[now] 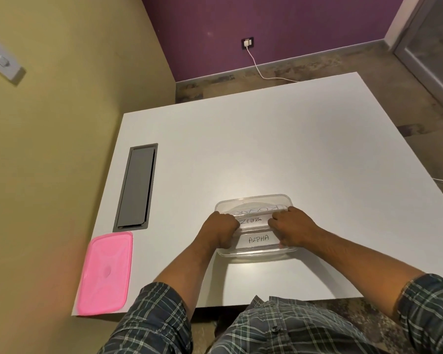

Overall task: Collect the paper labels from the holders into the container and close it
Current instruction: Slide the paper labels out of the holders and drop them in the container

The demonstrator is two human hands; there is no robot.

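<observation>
A clear plastic container (253, 200) sits on the white table near the front edge. Inside it stand clear holders with white paper labels: "ALPHA" (258, 239) nearest me, "ZEBRA" (251, 221) behind it, and a third label (256, 210) seen upside down at the back. My left hand (221, 229) and my right hand (290, 227) reach into the container with curled fingers. Each grips one end of the ZEBRA holder. The pink lid (105, 273) lies flat at the table's front left corner, apart from the container.
A grey cable hatch (136, 186) is set into the table (241, 149) at the left. A yellow wall runs close along the table's left side. A white cable (256, 65) trails from a wall socket across the floor behind the table.
</observation>
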